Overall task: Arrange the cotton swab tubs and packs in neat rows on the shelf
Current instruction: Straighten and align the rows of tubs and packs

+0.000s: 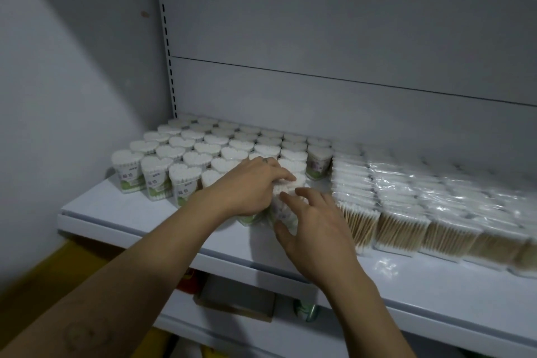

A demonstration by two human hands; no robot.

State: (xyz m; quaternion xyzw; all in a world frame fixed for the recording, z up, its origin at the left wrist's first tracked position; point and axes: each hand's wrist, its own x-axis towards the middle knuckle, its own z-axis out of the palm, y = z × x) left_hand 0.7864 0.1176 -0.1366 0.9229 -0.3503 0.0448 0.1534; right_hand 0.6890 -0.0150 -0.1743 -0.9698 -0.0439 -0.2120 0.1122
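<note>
Cotton swab tub: is standing at the front of the tub rows on the shelf, between both hands and just left of the packs.
Left hand: its fingers are curling down over the tub's top, gripping it from above, while the palm is lying across neighbouring tubs.
Right hand: its fingers are spreading loosely and lightly bent, the thumb touching the tub's lower front; they are closing on nothing.
Why held so: judging by the pose, the upper hand is pinning the tub so it is not tipping, and the lower one is nudging its base square with the row.
Axis: the tub is standing nearly upright, its long axis vertical, the cotton tips facing up and the label facing the person.
Block of tubs: heart-shaped tops are touching side to side, rows running back toward the back panel; the front row is looking less even than those behind.
Packs: are standing on edge, sticks vertical and tips up, files running front to back along the right half of the shelf.
Below: a cardboard box is lying on the lower shelf.
</note>
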